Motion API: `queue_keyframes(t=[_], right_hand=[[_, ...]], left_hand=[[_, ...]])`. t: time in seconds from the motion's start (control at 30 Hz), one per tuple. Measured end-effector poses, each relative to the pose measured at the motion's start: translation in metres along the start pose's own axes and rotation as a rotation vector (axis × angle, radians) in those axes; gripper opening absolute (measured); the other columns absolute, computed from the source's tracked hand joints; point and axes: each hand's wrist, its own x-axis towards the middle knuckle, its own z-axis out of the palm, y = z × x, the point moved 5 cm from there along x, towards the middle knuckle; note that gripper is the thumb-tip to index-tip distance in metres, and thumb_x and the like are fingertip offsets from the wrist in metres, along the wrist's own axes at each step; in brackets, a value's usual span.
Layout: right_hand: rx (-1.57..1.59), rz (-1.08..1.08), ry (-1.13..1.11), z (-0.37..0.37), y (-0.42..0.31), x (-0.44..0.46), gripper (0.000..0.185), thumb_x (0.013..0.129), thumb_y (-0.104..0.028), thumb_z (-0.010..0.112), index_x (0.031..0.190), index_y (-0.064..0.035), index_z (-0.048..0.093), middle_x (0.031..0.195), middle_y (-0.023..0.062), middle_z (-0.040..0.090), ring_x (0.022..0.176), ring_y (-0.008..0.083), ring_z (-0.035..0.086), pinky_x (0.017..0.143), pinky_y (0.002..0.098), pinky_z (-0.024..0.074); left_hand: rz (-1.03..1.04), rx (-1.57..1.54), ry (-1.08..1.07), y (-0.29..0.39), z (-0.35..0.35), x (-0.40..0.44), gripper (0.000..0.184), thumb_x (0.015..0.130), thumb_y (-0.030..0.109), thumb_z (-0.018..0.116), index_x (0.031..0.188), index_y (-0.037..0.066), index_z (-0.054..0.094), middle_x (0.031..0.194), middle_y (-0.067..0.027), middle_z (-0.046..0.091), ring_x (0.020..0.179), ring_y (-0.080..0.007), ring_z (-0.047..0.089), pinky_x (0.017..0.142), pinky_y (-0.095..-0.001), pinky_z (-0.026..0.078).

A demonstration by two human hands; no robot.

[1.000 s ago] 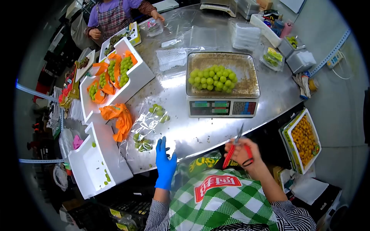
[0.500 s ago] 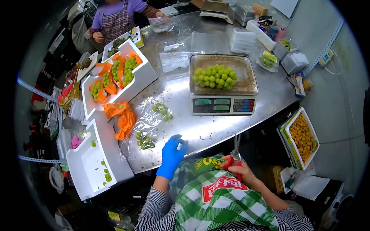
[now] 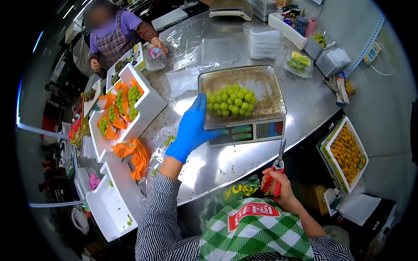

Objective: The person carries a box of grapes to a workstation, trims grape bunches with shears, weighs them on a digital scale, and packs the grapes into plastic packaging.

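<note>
Grape bunch [image 3: 233,100] on the scale [image 3: 269,102], more bunches [image 3: 133,95] boxed.
Left hand [image 3: 190,130] open beside it; right hand [image 3: 284,187] grips pruning shears [image 3: 278,164].

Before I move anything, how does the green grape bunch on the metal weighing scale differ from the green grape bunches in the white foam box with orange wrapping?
The scale bunch lies uncovered on the metal pan; the boxed bunches are partly covered by orange wrapping.
The scale bunch has the blue-gloved left hand right at its side; the boxed bunches have no hand at them.
Both are green, with round grapes.
</note>
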Motion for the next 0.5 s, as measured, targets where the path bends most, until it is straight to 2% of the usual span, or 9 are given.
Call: queue_keyframes(t=[0.17, 0.27, 0.3, 0.33, 0.4, 0.5], right_hand=[[0.159, -0.112, -0.080, 0.018, -0.057, 0.060, 0.027, 0.087, -0.024, 0.056, 0.098, 0.0013, 0.056, 0.083, 0.0105, 0.060, 0.075, 0.0192, 0.059, 0.071, 0.0330, 0.0484], [0.115, -0.158, 0.010, 0.029, -0.089, 0.098, 0.036, 0.087, -0.027, 0.056, 0.108, 0.0028, 0.056, 0.095, 0.0135, 0.061, 0.080, 0.0200, 0.060, 0.076, 0.0318, 0.0481], [0.079, -0.125, -0.036, 0.027, -0.094, 0.114, 0.046, 0.087, -0.029, 0.058, 0.118, 0.0046, 0.053, 0.103, 0.0146, 0.060, 0.083, 0.0197, 0.060, 0.078, 0.0319, 0.0486], [0.033, -0.110, -0.028, 0.027, -0.100, 0.126, 0.042, 0.089, -0.029, 0.055, 0.117, 0.0024, 0.053, 0.116, 0.0131, 0.057, 0.108, 0.0235, 0.055, 0.085, 0.0427, 0.0484], [0.014, -0.114, 0.024, 0.041, -0.119, 0.140, 0.043, 0.087, -0.030, 0.057, 0.117, 0.0012, 0.053, 0.112, 0.0119, 0.058, 0.107, 0.0222, 0.054, 0.085, 0.0447, 0.0481], [0.112, -0.011, 0.005, 0.047, -0.125, 0.161, 0.045, 0.084, -0.029, 0.063, 0.118, -0.0007, 0.054, 0.098, 0.0083, 0.056, 0.089, 0.0158, 0.057, 0.083, 0.0389, 0.0499]], left_hand=[[0.172, 0.045, -0.163, -0.006, 0.021, 0.075, 0.115, 0.060, 0.041, 0.082, 0.145, -0.002, 0.019, 0.145, -0.0266, 0.029, 0.133, -0.0406, 0.032, 0.109, -0.0423, 0.030], [0.193, 0.036, -0.299, -0.005, 0.033, 0.103, 0.114, 0.059, 0.041, 0.082, 0.147, 0.004, 0.019, 0.141, -0.0257, 0.036, 0.129, -0.0403, 0.038, 0.107, -0.0432, 0.033], [0.178, -0.012, -0.360, -0.006, 0.037, 0.110, 0.113, 0.060, 0.040, 0.082, 0.147, 0.006, 0.019, 0.140, -0.0255, 0.037, 0.128, -0.0402, 0.040, 0.106, -0.0433, 0.034], [0.161, -0.060, -0.421, -0.009, 0.041, 0.117, 0.113, 0.060, 0.040, 0.082, 0.147, 0.007, 0.019, 0.139, -0.0253, 0.039, 0.126, -0.0401, 0.042, 0.105, -0.0435, 0.036], [0.083, -0.147, -0.534, -0.020, 0.049, 0.124, 0.109, 0.062, 0.037, 0.082, 0.148, 0.012, 0.019, 0.135, -0.0243, 0.043, 0.122, -0.0387, 0.047, 0.101, -0.0425, 0.041], [-0.030, -0.246, -0.640, -0.024, 0.051, 0.127, 0.107, 0.065, 0.034, 0.081, 0.148, 0.014, 0.018, 0.134, -0.0232, 0.044, 0.121, -0.0373, 0.048, 0.102, -0.0414, 0.041]])
